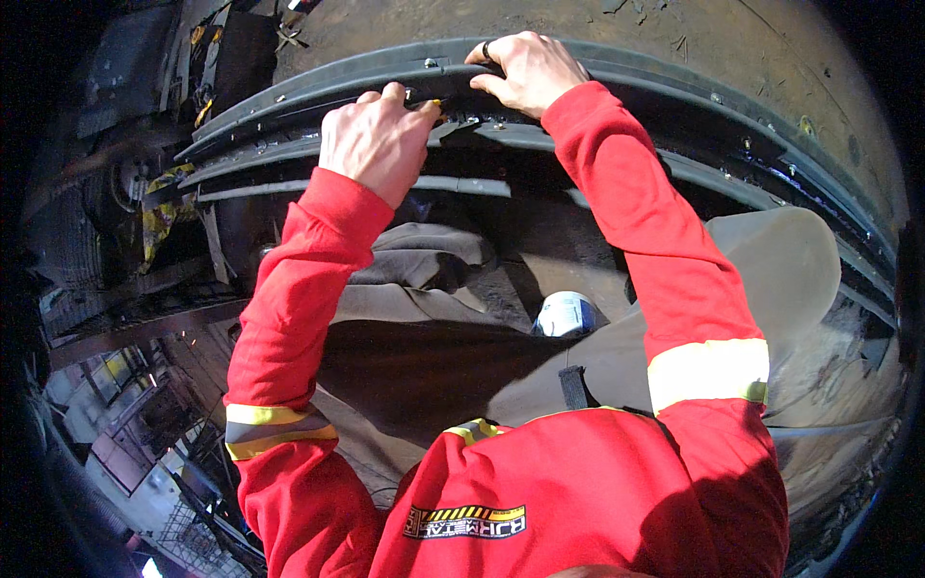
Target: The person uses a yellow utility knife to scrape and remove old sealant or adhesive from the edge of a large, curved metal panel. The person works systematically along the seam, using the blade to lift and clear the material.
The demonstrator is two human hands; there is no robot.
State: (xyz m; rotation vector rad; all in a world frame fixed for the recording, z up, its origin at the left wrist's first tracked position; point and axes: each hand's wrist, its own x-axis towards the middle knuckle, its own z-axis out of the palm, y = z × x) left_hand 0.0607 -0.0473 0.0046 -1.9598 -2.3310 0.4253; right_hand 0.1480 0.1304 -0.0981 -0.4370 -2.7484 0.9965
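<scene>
A long, dark, curved metal rail (674, 101) runs across the far side, with several bolts along it. My left hand (376, 140) is closed at the rail's near channel. A small yellow-tipped object (436, 103) pokes out by its thumb; the rest is hidden in the fist. To the right, my right hand (530, 75) grips the rail's far edge, with its thumb on the near side and fingers over the top. A dark ring (486, 50) is on one finger. Below the left hand lies a pale strip (453, 185) alongside the rail.
A white and blue can (566, 315) stands on the ground between my legs. Grey-brown cloth (424, 250) bunches up beside it. At far left are a dark tyre (67, 236), yellow-and-black material (159, 226) and metal scrap. Brown dirty ground (385, 34) stretches beyond the rail.
</scene>
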